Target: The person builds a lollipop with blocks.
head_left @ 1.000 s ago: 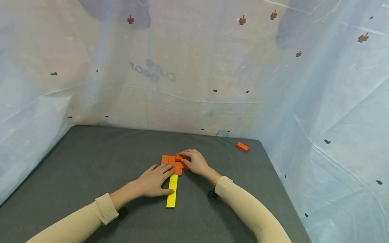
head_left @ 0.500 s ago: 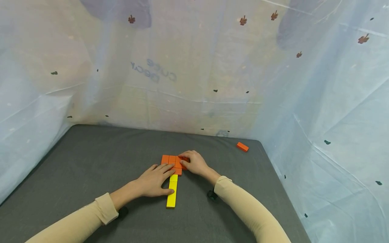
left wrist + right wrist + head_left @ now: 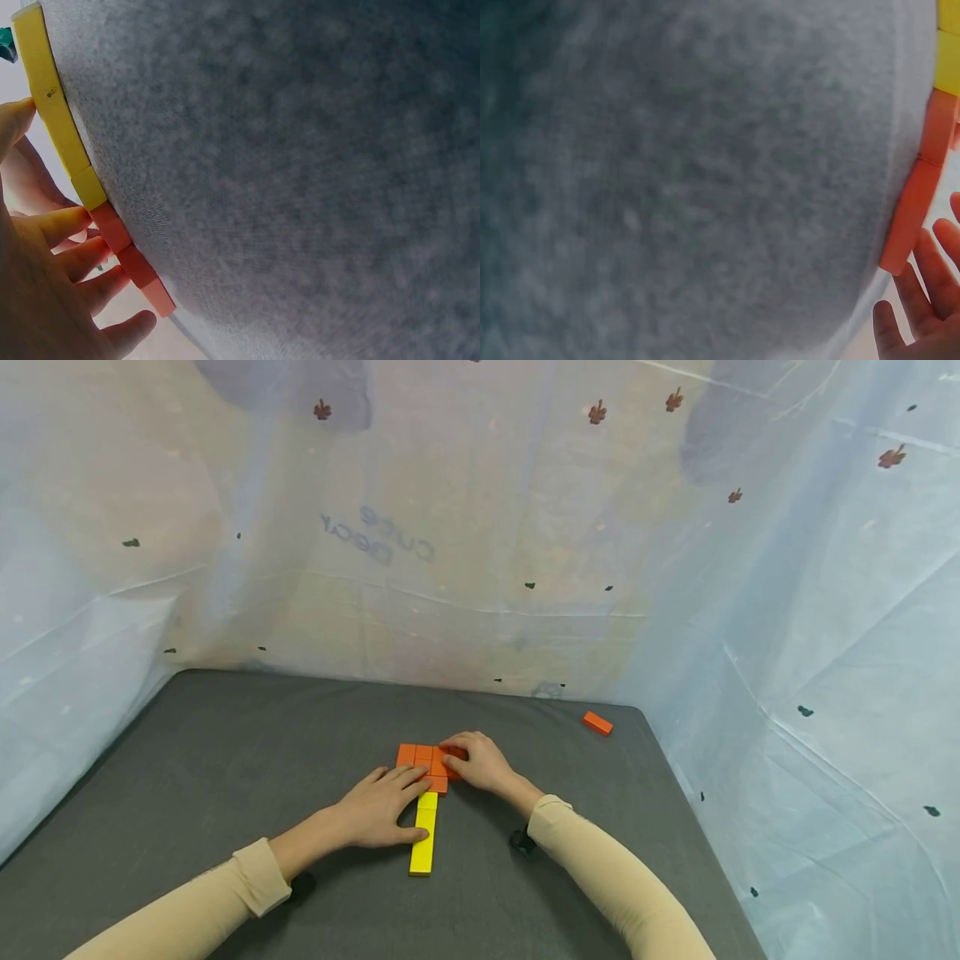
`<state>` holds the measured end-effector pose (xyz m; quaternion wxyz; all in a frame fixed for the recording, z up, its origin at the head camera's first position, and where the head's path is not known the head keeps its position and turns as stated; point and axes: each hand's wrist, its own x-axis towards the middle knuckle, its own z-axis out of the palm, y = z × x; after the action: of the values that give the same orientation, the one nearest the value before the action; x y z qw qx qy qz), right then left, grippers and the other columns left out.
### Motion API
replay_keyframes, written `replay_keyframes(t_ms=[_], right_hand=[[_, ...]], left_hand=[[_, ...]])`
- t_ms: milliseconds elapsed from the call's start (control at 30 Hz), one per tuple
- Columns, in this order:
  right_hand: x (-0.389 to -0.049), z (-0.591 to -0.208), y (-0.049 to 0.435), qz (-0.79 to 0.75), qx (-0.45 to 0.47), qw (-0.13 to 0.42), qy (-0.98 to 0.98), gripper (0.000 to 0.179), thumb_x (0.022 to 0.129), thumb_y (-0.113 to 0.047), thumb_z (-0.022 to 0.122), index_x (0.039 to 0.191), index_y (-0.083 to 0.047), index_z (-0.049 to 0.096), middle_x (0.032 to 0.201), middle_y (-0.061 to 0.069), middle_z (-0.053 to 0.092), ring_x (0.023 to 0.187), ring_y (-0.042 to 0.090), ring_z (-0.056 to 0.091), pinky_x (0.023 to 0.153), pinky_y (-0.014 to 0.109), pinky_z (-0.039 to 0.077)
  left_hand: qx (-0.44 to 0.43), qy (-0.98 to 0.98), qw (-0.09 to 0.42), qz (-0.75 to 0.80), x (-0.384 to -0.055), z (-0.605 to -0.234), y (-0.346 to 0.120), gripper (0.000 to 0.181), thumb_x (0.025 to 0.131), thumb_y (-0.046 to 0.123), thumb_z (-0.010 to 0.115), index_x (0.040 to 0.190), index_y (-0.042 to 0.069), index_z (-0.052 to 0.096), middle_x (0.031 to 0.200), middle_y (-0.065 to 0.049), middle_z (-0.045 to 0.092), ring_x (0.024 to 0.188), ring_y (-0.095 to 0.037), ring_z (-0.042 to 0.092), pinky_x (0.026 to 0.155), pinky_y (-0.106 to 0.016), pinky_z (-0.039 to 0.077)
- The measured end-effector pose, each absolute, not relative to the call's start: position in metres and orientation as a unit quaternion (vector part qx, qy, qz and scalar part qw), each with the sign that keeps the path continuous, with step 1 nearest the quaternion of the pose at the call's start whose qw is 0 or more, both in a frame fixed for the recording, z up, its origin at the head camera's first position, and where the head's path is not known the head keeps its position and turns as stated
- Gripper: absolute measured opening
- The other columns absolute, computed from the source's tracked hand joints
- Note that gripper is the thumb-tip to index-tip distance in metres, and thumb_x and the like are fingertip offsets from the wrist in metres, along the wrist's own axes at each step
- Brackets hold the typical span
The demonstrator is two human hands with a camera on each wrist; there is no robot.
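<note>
Several orange wooden blocks (image 3: 423,752) lie flat together, edge to edge, on the grey table. A short yellow block (image 3: 427,801) adjoins their near side, and a long yellow block (image 3: 422,853) continues that line toward me. My left hand (image 3: 378,807) spreads over the left side, fingertips at the orange blocks and thumb against the long yellow one. On the right side, my right hand (image 3: 483,763) touches the orange group with thumb and index finger. In the right wrist view its extended fingers reach the end of a long orange block (image 3: 913,214). The left hand hides some orange blocks.
One loose orange block (image 3: 597,722) lies near the far right corner of the grey table (image 3: 285,735). Translucent plastic sheeting (image 3: 450,610) hangs behind the table and along its sides.
The orange block under my right fingers, raised and pinched a second ago, now lies level among the others. The right hand has lowered slightly; the left hand stays put.
</note>
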<state>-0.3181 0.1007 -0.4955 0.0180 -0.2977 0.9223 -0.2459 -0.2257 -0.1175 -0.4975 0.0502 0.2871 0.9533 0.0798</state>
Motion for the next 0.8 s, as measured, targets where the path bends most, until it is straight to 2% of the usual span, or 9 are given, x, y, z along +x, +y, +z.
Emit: replay_keyframes(t_ms=[300, 567, 800], right_hand=[[-0.310, -0.474, 0.111, -0.297, -0.295, 0.010, 0.908, 0.035, 0.096, -0.030, 0.058, 0.128, -0.015, 0.063, 0.131, 0.001, 0.060, 0.124, 0.023, 0.051, 0.103, 0.047, 0.042], [-0.313, -0.458, 0.136, -0.318, -0.263, -0.038, 0.910, 0.032, 0.095, -0.031, 0.060, 0.127, -0.025, 0.063, 0.131, -0.002, 0.059, 0.124, 0.021, 0.051, 0.101, 0.047, 0.043], [-0.320, -0.448, 0.175, -0.330, -0.212, -0.069, 0.917, 0.034, 0.094, -0.030, 0.061, 0.127, -0.021, 0.063, 0.133, 0.002, 0.059, 0.124, 0.024, 0.051, 0.102, 0.050, 0.042]], left_hand=[[0.280, 0.956, 0.049, 0.072, -0.224, -0.495, -0.115, 0.086, 0.081, 0.074, 0.052, 0.148, 0.022, 0.039, 0.156, -0.003, 0.032, 0.144, -0.027, 0.028, 0.112, -0.059, 0.023], [0.284, 0.956, 0.043, 0.065, -0.225, -0.498, -0.114, 0.086, 0.081, 0.074, 0.051, 0.148, 0.022, 0.039, 0.157, -0.002, 0.029, 0.144, -0.027, 0.027, 0.112, -0.059, 0.024], [0.292, 0.953, 0.042, 0.072, -0.223, -0.495, -0.116, 0.085, 0.083, 0.072, 0.050, 0.149, 0.020, 0.037, 0.158, -0.002, 0.028, 0.144, -0.028, 0.026, 0.112, -0.058, 0.024]])
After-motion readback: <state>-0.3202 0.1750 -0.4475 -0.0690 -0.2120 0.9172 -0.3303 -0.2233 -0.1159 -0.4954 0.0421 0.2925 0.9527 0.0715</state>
